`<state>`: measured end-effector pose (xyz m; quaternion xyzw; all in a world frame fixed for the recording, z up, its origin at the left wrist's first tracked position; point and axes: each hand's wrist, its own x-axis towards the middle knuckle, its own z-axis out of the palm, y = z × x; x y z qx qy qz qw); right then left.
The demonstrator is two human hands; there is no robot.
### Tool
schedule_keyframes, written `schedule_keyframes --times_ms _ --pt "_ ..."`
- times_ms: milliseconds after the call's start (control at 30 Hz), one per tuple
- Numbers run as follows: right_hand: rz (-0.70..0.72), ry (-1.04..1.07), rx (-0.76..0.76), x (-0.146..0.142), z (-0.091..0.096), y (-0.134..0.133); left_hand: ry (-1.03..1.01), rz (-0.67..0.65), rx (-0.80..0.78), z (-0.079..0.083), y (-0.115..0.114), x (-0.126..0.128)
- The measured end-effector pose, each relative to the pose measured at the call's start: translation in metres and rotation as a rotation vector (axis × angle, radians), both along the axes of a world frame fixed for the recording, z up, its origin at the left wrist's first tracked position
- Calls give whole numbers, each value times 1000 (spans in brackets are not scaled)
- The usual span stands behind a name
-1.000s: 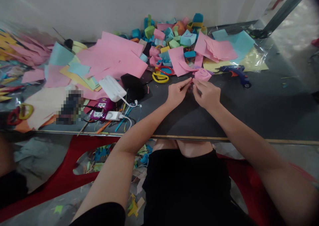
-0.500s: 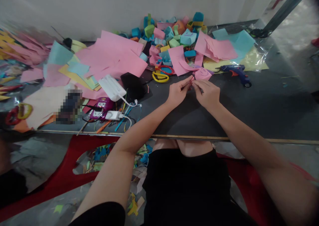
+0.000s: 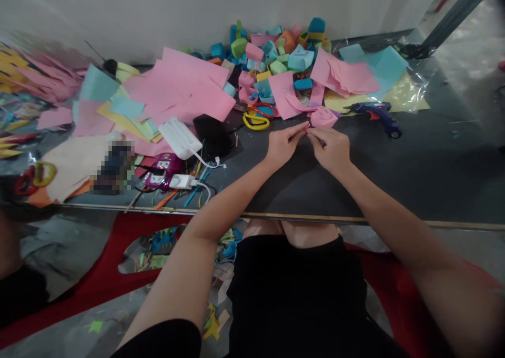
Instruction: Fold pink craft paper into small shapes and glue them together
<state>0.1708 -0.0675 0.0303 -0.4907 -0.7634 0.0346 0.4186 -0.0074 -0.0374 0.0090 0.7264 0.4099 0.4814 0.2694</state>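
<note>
My left hand (image 3: 282,145) and my right hand (image 3: 330,146) meet over the dark table, fingertips pinched together. A tiny bit of pink paper shows between them; most of it is hidden by the fingers. Just beyond the right fingers lies a folded pink paper piece (image 3: 324,117), apart from or touching them, I cannot tell. Behind my left hand rest scissors with red and yellow handles (image 3: 255,120). A blue glue gun (image 3: 381,115) lies to the right of my hands, its nozzle pointing left.
Small folded paper boxes (image 3: 272,53) are heaped against the wall. Pink sheets (image 3: 189,84) cover the left rear. Nearer stand a white power bank-like block (image 3: 179,137), a purple socket strip (image 3: 163,170) and cables. A person's leg (image 3: 10,247) shows at far left.
The view has shifted slightly, so everything sits a little further right. Both hands stay pinched together in almost the same place; the pink bit between the fingertips shows less.
</note>
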Motion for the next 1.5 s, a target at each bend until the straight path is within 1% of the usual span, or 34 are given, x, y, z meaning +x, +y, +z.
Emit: schedule_keyframes --times_ms 167,500,633,733,1067,1167,1233,1367,1500 --pt "-16 -25 -39 3 1 3 91 2 44 5 -4 0" --pt "-135 14 14 0 0 1 103 11 75 3 -1 2" --pt "-102 101 5 1 1 2 112 17 71 5 -3 2" --pt "-87 137 26 0 2 1 129 30 87 6 -3 2" --pt "-137 99 17 0 1 1 251 61 204 3 0 3" --pt "-151 127 13 1 -1 4 287 50 246 3 2 2" --pt "-134 146 5 2 -3 7 313 29 273 2 3 1" --pt "-51 122 -22 6 -4 9 369 5 299 3 7 -3" --pt "-24 86 -23 9 -3 9 383 -24 321 4 10 -5"
